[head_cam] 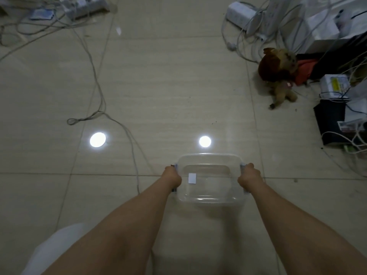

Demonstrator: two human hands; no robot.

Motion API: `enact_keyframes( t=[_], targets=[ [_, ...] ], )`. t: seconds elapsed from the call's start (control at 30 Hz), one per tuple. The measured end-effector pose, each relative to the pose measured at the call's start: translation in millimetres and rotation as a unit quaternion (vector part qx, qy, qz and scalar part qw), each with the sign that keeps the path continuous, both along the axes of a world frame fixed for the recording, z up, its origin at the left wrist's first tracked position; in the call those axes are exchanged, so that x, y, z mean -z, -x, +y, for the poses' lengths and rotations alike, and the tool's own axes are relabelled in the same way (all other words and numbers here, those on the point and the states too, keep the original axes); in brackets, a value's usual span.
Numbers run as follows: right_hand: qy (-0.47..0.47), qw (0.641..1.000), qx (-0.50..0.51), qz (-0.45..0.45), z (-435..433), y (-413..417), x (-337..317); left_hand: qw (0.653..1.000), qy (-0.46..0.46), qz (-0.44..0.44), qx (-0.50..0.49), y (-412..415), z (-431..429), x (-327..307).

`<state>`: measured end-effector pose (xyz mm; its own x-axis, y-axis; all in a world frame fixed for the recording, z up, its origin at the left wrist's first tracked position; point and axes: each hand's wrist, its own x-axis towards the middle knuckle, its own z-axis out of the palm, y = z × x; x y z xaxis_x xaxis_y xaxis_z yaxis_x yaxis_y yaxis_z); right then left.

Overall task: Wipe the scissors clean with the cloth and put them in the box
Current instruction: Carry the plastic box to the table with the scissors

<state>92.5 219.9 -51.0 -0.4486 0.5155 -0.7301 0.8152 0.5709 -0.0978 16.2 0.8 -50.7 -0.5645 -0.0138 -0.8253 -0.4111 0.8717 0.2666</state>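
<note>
1. The left grip [173,178] is curling around the grey handle on the left side of the clear plastic box [210,155], with the fingertips hidden beneath.
2. The right grip [249,176] is clamping the matching handle on the box's right side, with the thumb lying along the top.
3. The box is sitting between both hands, low and centre in the view, over the tiled floor [178,86]. It is not clear whether it is resting on the tiles or hanging just above them.
4. A small white label [191,178] is showing on the box near its left wall.
5. Two round light reflections [97,139] are glaring on the floor beyond the box.
6. A loose cable [99,96] is trailing across the tiles on the left.
7. A brown plush toy [278,76] is lying at the far right beside a heap of white cables and boxes, well apart from the clear box.
</note>
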Motion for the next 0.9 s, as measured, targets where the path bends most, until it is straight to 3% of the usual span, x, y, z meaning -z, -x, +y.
enact_keyframes(
  t=[0.17, 0.27, 0.37, 0.63, 0.9],
  targets=[
    [-0.02, 0.993, 0.019, 0.112, 6.0, 15.0, -27.6, 0.997, -0.005, 0.072, -0.033, 18.1, 4.2, -25.6],
    [-0.013, 0.982, 0.068, 0.178, 14.7, 41.1, -80.6, 0.992, -0.014, 0.098, -0.075, 47.1, 7.1, -73.2],
    [-0.022, 0.974, 0.05, 0.219, 20.3, 76.7, -140.6, 0.989, -0.026, 0.124, -0.076, 76.1, 8.9, -131.1],
    [-0.036, 0.952, 0.003, 0.304, 18.3, 150.6, -286.0, 0.965, -0.1, 0.183, -0.16, 133.5, 5.7, -277.4],
    [-0.04, 0.946, -0.016, 0.322, 4.5, 189.9, -456.6, 0.941, -0.134, 0.244, -0.19, 171.9, -14.5, -436.0]
  ],
)
